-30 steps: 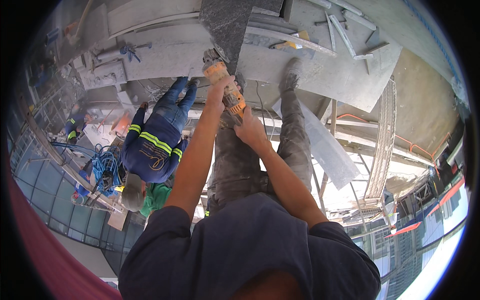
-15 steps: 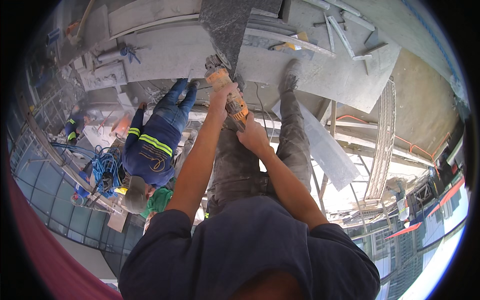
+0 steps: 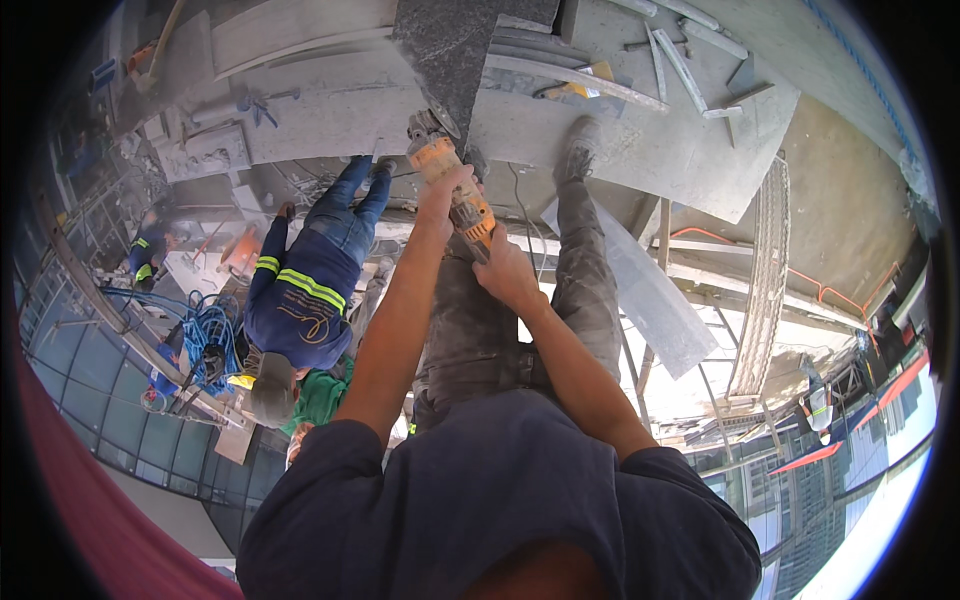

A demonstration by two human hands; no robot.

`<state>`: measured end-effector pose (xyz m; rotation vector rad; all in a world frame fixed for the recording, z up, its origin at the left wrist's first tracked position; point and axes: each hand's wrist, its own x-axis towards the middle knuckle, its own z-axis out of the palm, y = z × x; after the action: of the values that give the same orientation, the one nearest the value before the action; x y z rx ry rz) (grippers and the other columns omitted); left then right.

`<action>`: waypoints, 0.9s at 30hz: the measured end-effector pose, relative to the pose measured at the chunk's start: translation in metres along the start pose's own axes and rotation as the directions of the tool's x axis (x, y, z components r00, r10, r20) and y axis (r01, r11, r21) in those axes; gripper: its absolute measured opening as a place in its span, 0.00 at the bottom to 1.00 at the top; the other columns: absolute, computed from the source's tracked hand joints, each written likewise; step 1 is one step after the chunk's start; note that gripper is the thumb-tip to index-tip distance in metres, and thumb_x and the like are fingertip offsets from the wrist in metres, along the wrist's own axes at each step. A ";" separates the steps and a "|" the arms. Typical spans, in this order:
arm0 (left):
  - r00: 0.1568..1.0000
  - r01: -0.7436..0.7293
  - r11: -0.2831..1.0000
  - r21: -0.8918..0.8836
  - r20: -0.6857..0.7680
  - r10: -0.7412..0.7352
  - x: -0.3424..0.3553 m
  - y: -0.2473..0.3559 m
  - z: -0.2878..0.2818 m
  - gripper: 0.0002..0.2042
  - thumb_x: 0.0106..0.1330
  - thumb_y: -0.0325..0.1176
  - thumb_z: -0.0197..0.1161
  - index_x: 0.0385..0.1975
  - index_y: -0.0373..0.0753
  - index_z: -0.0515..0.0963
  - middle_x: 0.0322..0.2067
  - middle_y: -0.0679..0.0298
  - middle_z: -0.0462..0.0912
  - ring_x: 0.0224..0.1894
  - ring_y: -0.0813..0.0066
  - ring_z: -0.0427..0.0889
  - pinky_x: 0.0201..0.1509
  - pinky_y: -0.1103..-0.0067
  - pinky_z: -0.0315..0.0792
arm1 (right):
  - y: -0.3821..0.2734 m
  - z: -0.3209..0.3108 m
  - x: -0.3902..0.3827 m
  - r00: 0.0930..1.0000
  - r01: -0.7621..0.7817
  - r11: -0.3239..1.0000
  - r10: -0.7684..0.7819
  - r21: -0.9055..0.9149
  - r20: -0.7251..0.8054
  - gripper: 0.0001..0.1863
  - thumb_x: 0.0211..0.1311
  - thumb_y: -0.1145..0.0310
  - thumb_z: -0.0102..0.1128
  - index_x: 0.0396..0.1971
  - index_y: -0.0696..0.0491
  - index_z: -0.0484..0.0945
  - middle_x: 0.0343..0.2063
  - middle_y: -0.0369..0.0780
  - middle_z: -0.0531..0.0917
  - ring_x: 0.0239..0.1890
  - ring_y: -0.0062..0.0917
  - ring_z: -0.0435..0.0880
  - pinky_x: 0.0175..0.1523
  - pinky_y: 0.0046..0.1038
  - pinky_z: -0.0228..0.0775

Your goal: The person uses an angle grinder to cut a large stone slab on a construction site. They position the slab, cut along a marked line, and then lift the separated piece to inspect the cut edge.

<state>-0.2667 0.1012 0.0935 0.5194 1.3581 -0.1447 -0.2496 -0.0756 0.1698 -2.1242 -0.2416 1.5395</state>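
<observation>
An orange angle grinder (image 3: pixel 434 158), coated in dust, is held in front of me with its head pointing away. My left hand (image 3: pixel 441 198) wraps round the middle of its body. Closer to me, my right hand (image 3: pixel 508 270) grips the rear end. The thin cutting disc (image 3: pixel 443 118) stands at the left edge of a dark grey stone slab (image 3: pixel 452 55) that narrows toward me. Whether the disc touches the stone, I cannot tell. Pale dust blurs the slab's left edge.
A co-worker in a navy shirt with yellow bands (image 3: pixel 305 305) is close on my left. A yellow-handled brush (image 3: pixel 580 83) and stone strips (image 3: pixel 680 72) lie ahead to the right. A power cord (image 3: pixel 519 200) hangs by my legs. Blue coiled cable (image 3: pixel 208 345) is at left.
The grinder and both hands keep almost the same place. The slab and the boards ahead appear slightly further left. A distant person at the right has shifted.
</observation>
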 end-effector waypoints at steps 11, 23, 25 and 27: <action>1.000 0.005 1.000 -0.007 -0.019 -0.005 0.009 0.027 0.008 0.19 0.61 0.32 0.78 0.48 0.34 0.79 0.36 0.58 0.86 0.36 0.62 0.91 0.40 0.65 0.86 | -0.018 -0.001 0.020 1.000 -0.008 1.000 0.008 0.011 -0.009 0.38 0.58 0.66 0.73 0.62 0.64 0.63 0.38 0.65 0.86 0.45 0.66 0.86 0.51 0.59 0.79; 0.998 -0.038 0.999 0.038 0.049 0.037 -0.011 -0.007 0.001 0.19 0.64 0.34 0.77 0.50 0.37 0.79 0.38 0.58 0.86 0.40 0.61 0.91 0.44 0.65 0.87 | 0.004 0.001 -0.008 0.998 -0.051 0.998 0.052 -0.046 0.023 0.39 0.60 0.65 0.73 0.65 0.64 0.62 0.39 0.64 0.87 0.45 0.64 0.87 0.51 0.59 0.79; 0.999 -0.025 0.998 0.049 0.041 0.023 -0.013 -0.011 0.001 0.19 0.64 0.34 0.77 0.50 0.37 0.78 0.38 0.58 0.86 0.40 0.61 0.91 0.44 0.65 0.87 | 0.010 0.003 -0.011 1.000 -0.029 0.998 0.030 -0.061 0.008 0.40 0.60 0.64 0.74 0.66 0.63 0.61 0.39 0.61 0.88 0.45 0.62 0.88 0.50 0.58 0.81; 1.000 -0.012 0.999 0.034 0.026 0.011 -0.012 -0.012 0.001 0.19 0.64 0.33 0.77 0.50 0.37 0.78 0.38 0.58 0.86 0.40 0.61 0.91 0.44 0.65 0.87 | 0.010 0.002 -0.012 1.000 -0.024 0.998 0.024 -0.054 0.006 0.40 0.60 0.64 0.74 0.65 0.63 0.62 0.39 0.61 0.88 0.44 0.62 0.88 0.50 0.58 0.81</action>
<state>-0.2733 0.0875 0.1022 0.5523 1.3288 -0.1646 -0.2574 -0.0885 0.1744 -2.1708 -0.2635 1.5707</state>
